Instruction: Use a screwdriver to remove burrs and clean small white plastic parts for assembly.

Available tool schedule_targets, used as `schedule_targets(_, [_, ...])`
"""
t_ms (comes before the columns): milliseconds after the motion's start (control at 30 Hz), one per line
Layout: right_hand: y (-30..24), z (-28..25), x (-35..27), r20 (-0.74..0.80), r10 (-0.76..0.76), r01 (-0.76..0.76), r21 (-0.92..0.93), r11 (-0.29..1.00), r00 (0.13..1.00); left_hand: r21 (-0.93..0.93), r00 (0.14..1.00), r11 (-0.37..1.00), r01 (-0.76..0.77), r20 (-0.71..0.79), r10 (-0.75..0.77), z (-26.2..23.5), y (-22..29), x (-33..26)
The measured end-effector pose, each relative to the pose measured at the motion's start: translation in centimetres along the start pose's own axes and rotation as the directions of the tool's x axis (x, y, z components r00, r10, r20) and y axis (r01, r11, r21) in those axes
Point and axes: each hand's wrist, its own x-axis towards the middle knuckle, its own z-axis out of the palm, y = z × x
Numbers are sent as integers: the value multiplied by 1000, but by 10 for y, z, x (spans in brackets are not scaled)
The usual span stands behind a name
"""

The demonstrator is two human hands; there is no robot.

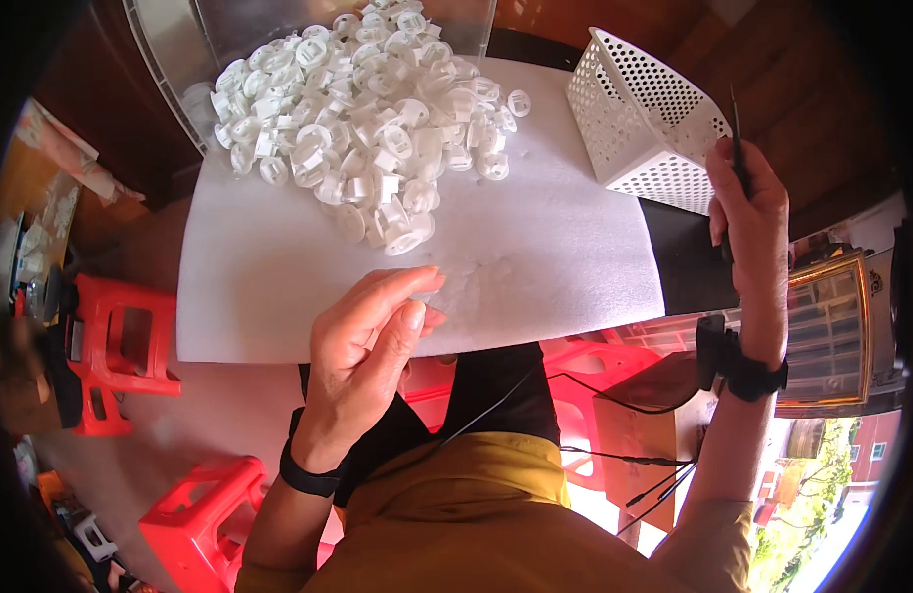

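Left of centre, the left hand (367,341) curls thumb and fingers around what seems a small clear piece (426,295), mostly hidden. At right, the right hand (751,203) grips a thin dark tool (738,148) by the basket (597,109). The pile (362,128) lies upper middle. The step looks like handling one piece; next calls for a steady pinch and a controlled tool tip.

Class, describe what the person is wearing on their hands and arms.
Both the left hand and right hand are ungloved. A black band circles the left wrist; another black band, with a dark blocky attachment, circles the right. The mustard-yellow sleeves leave the forearms bare.
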Motion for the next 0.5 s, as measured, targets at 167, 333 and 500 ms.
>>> schedule_targets(167, [-27, 17, -4, -59, -14, 11, -38, 999, 998, 53, 1000, 999, -11, -12, 11, -6, -5, 0])
schedule_targets(333, [-39, 96, -34, 517, -72, 97, -21, 995, 853, 54, 1000, 998, -17, -11, 18, -6, -7, -4])
schedule_targets(500, [-46, 149, -41, 633, -209, 288, -24, 957, 745, 22, 998, 1000, -21, -51, 22, -7, -12, -6])
